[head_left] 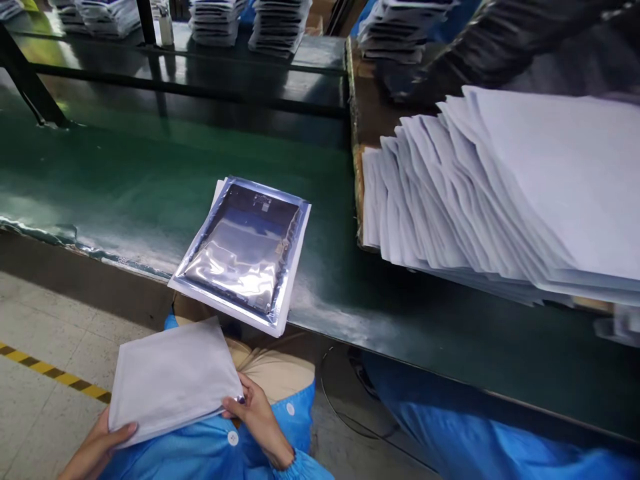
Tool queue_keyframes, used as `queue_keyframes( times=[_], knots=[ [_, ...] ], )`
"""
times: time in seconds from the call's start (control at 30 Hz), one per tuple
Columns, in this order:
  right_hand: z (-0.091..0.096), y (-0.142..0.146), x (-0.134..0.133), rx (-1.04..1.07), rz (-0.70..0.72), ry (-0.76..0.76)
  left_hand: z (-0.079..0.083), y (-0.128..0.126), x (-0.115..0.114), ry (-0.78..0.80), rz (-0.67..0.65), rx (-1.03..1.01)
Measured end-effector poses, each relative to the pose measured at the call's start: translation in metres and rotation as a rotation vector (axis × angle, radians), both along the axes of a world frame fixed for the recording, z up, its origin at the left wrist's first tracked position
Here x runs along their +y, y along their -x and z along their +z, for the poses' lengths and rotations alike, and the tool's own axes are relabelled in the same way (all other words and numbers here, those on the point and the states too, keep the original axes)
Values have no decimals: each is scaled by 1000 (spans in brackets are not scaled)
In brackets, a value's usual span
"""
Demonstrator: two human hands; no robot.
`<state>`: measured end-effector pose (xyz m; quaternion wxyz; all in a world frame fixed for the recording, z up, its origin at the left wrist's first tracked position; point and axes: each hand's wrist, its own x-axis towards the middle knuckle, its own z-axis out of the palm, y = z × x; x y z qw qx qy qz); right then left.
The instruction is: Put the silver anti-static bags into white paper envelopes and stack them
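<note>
A flat white pouch (173,373) is held over my lap, below the table's front edge. My left hand (103,440) grips its lower left corner, thumb on top. My right hand (257,410) pinches the lower right corner, where a small bit of shiny silver film shows at the edge. On the table just beyond lies a clear, silver-edged bag (245,253) with a dark flat panel inside. It rests on white pouches, and its near end juts past the table edge. Whatever fills the pouch in my hands is mostly hidden.
The green table (125,160) has a worn front edge. At right, a large fanned stack of white pouches (500,200) leans on a cardboard piece (356,133). More stacks (280,27) stand on the back ledge. A cable (345,420) hangs below, beside blue cloth (450,420).
</note>
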<state>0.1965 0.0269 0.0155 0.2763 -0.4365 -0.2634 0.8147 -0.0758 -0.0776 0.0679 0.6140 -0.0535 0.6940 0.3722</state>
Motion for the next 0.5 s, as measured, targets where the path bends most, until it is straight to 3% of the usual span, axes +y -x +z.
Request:
queue_keyframes(
  times=[0.13, 0.3, 0.4, 0.5],
  knots=[
    [2, -5, -2, 97, 87, 14, -16, 3, -5, 146, 163, 37],
    [4, -24, 9, 67, 169, 39, -28, 4, -4, 148, 61, 16],
    [-7, -16, 19, -31, 176, -27, -26, 11, -7, 114, -24, -3],
    [-1, 11, 24, -61, 216, -153, -6, 27, -5, 144, -93, 84]
  ],
)
